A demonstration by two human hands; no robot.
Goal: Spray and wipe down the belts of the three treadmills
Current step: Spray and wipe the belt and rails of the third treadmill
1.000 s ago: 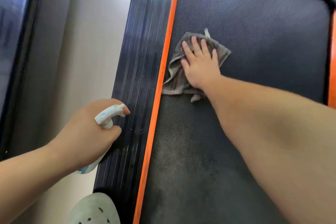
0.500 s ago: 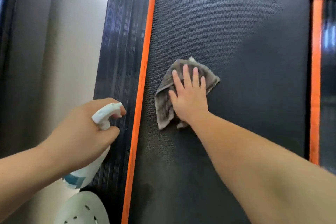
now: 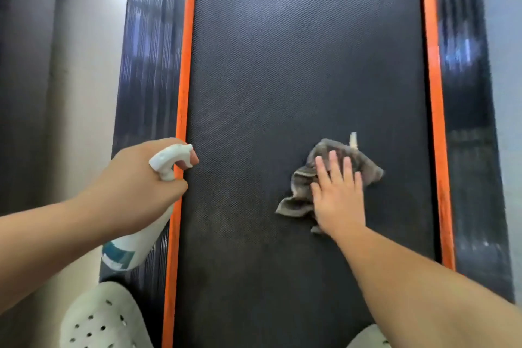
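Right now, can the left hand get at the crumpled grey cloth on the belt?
Probably not: the left hand grips a white spray bottle, and the right hand presses on the cloth.

right hand (image 3: 337, 198) + cloth (image 3: 370, 174): slid across belt (image 3: 282, 65), from beside left orange strip (image 3: 183, 79) to right half, nearer right orange strip (image 3: 433, 93); cloth more bunched | left hand (image 3: 135, 186) + spray bottle (image 3: 132, 248): moved from over ribbed side rail (image 3: 147, 65) to over left orange strip, nozzle now at belt edge
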